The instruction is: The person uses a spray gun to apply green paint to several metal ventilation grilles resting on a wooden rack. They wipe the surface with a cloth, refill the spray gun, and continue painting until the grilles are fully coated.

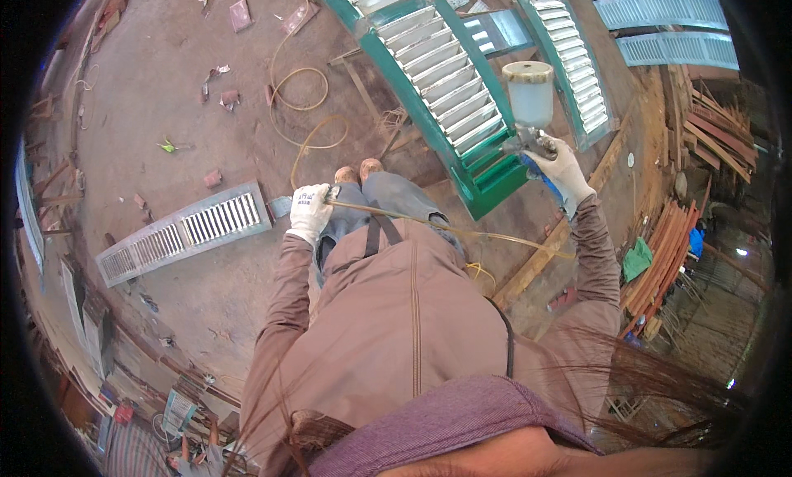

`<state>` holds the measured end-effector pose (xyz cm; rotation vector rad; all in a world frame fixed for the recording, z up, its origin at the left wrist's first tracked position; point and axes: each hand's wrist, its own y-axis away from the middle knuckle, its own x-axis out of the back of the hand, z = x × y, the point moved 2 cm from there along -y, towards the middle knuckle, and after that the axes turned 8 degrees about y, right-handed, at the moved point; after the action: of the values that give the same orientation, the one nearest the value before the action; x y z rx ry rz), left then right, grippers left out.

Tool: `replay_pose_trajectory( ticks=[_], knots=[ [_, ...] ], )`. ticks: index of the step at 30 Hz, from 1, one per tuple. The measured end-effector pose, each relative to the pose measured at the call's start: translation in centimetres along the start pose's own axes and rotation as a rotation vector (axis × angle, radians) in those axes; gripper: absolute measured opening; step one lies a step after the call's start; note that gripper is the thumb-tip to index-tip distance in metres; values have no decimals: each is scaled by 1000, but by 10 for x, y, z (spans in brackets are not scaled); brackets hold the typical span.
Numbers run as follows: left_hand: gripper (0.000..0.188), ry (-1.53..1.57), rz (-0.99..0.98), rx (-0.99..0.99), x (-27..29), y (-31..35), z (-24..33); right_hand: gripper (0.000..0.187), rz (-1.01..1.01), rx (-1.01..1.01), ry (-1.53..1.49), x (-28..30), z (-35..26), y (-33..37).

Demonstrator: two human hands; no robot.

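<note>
My right hand (568, 173), in a white glove, is closed around a paint spray gun (528, 136). On top of the gun sits a translucent cup (529, 98) with a paint-stained lid. Just left of the gun stands a green louvred shutter (487, 168); its nearest slats and lower end are green, while the farther slats look whitish. My left hand (310, 212), also gloved, grips a thin yellowish hose (396, 211) by my left thigh. The hose crosses in front of my body toward the right.
A second louvred panel with green edges (569, 61) stands beyond the gun. An unpainted grey louvred panel (186, 232) lies on the floor at left. More hose (301, 106) coils ahead among scattered brick pieces (240, 15). Timber strips (660, 258) are stacked at right.
</note>
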<state>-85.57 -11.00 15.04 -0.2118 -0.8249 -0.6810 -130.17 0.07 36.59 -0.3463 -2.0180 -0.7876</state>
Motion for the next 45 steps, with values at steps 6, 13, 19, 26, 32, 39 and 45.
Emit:
replay_pose_trajectory(
  ticks=[6,13,19,26,32,39,45],
  knots=[
    [20,-24,35,-3,-9,-7,12,40,200,-5,320,21,13,-24],
    [13,21,-90,68,-22,-11,23,38,90,120,43,20,-1,-22],
    [21,26,-31,-83,-7,-29,10,42,-71,18,-65,-3,-10,-3],
    [25,-3,-100,-118,42,-49,-36,47,-33,-91,-115,-13,-30,-19],
    [25,3,-125,-110,66,-46,-69,42,250,-81,240,-3,-44,-31],
    [23,-13,-180,-137,69,-50,-81,38,284,-11,116,-17,-37,-48],
    [21,-8,-174,-183,78,-61,-83,37,-30,-96,-244,-31,-64,-24]
  ],
)
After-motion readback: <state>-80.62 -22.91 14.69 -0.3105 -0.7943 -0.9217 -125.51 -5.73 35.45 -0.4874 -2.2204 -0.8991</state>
